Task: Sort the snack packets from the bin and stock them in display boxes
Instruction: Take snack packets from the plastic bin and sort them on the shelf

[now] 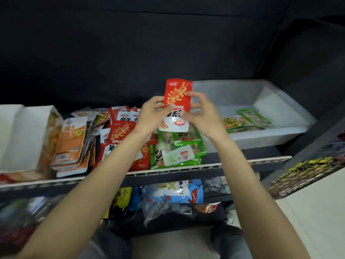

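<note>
Both hands, left point(153, 114) and right point(202, 113), pinch one red-and-white foil snack packet point(177, 103) upright above the shelf; square it, then lay it onto the matching red stack point(119, 139).

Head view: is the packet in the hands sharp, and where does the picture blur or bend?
Head view: the red-and-white snack packet held by both hands is fairly sharp; the lower shelf bags are blurred; the shelf rail bows from wide-angle distortion; the background is dark.

Dim, soft blur (edges warped)
</note>
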